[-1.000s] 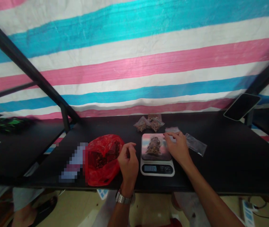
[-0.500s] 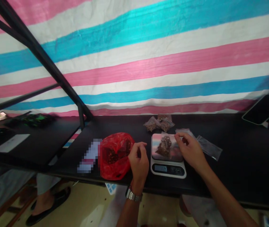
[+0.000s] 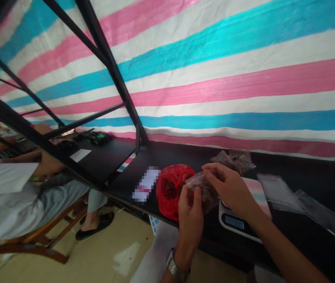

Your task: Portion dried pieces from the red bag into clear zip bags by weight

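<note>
Both hands hold a small clear plastic bag with brown bits in it. My left hand pinches its left side, thumb in front. Fingers of my right hand grip the top edge from the right. Behind the right wrist stands a white kitchen scale with a lit display, partly covered by the forearm; its digits are blurred. Left of the hands, a red plastic bag lies open with dark brown pieces inside, close to my left hand.
Several filled small bags lie behind my right hand. Flat clear bags rest right of the scale. A blurred-out paper is at the left. A black metal frame rises beside a seated person.
The small bag has been lifted off the scale and moved left. My left hand, earlier beside the red bag, now grips it too. The view has turned left.
</note>
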Action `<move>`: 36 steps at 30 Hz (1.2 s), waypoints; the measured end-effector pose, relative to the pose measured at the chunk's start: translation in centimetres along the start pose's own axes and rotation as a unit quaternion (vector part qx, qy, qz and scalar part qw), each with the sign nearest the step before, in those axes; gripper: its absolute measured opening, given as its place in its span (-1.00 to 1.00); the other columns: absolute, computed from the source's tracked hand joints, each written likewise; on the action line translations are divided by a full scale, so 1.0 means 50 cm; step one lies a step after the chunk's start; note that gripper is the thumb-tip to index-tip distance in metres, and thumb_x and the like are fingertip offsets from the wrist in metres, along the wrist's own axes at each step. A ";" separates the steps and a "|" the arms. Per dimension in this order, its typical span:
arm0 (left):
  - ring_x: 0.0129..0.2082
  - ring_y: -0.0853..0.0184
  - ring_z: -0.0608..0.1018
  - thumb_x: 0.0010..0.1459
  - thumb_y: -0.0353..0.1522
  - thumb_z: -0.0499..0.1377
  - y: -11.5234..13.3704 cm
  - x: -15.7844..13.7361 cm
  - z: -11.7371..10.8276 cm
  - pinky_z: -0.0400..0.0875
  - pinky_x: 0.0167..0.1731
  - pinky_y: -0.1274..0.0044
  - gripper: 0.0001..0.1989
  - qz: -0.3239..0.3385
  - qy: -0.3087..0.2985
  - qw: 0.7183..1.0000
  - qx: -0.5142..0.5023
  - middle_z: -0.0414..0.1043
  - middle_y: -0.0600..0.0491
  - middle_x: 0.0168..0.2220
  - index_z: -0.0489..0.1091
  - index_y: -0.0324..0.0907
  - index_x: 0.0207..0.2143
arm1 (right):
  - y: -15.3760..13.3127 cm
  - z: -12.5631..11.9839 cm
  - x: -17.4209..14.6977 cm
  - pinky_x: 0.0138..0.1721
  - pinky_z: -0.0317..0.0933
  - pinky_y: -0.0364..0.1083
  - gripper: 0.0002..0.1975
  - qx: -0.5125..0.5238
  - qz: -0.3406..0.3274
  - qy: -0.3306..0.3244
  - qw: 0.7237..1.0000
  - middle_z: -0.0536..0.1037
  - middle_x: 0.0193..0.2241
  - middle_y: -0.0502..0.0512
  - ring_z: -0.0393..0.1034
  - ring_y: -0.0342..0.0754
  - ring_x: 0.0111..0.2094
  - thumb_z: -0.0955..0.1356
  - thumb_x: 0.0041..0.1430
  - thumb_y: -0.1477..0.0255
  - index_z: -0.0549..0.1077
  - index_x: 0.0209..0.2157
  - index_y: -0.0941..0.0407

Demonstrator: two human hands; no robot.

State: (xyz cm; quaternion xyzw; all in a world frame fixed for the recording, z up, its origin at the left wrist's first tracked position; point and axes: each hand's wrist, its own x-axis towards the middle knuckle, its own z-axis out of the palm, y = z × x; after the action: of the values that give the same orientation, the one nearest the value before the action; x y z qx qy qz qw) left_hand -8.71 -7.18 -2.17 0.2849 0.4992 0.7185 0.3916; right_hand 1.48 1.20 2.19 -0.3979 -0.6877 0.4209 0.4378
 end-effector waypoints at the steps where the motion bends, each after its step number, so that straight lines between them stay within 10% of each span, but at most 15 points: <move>1: -0.30 0.27 0.62 0.12 -0.02 0.38 0.001 0.009 -0.013 0.55 -0.30 0.51 -0.59 -0.013 0.026 1.000 -0.009 0.61 0.01 -0.26 0.55 -0.15 -0.19 | 0.000 0.018 0.000 -0.30 0.43 -0.04 -0.69 0.010 0.010 -0.012 1.000 0.70 -0.34 0.10 0.59 0.04 -0.34 0.37 0.20 0.22 0.60 -0.11 0.07; 6: -0.36 0.32 0.62 0.10 -0.13 0.37 -0.017 0.038 -0.062 0.52 -0.38 0.55 -0.61 -0.080 0.149 0.983 -0.075 0.63 -0.01 -0.27 0.56 -0.20 -0.12 | 0.015 0.073 -0.018 -0.29 0.42 -0.03 -0.75 -0.010 0.019 -0.080 0.997 0.71 -0.34 0.10 0.60 0.04 -0.34 0.35 0.25 0.24 0.62 -0.20 0.05; 15: -0.57 0.40 0.46 0.23 -0.29 0.19 0.008 0.018 -0.039 0.29 -0.65 0.61 -0.72 -0.206 0.185 0.938 -0.208 0.55 -0.01 -0.39 0.55 -0.31 -0.13 | 0.033 0.087 -0.005 -0.14 0.46 0.04 -0.68 -0.080 0.010 -0.127 0.989 0.75 -0.18 0.12 0.65 0.15 -0.18 0.33 0.31 0.21 0.70 -0.17 0.01; 31: -0.63 0.43 0.38 0.31 -0.30 0.11 0.003 0.017 -0.025 0.23 -0.65 0.61 -0.75 -0.205 0.193 0.926 -0.253 0.43 0.06 -0.47 0.48 -0.29 -0.17 | 0.017 0.112 -0.010 -0.62 0.31 -0.08 -0.58 -0.031 0.055 -0.157 0.986 0.73 -0.29 0.11 0.42 -0.06 -0.64 0.30 0.30 0.12 0.69 -0.08 0.06; 36: -0.65 0.42 0.40 0.37 -0.32 0.05 0.013 0.019 -0.024 0.22 -0.67 0.62 -0.75 -0.209 0.197 0.926 -0.245 0.45 0.04 -0.48 0.46 -0.30 -0.17 | 0.017 0.107 -0.010 -0.42 0.42 -0.03 -0.58 -0.070 0.055 -0.150 0.985 0.72 -0.31 0.11 0.54 0.01 -0.49 0.30 0.29 0.14 0.69 -0.10 0.06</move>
State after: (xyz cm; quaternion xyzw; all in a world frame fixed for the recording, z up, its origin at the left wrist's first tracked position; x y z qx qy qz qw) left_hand -10.39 -7.09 -1.94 -0.0774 0.4230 0.7620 0.4842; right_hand -3.26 -0.22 -0.12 -0.3965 -0.7506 0.4502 0.2770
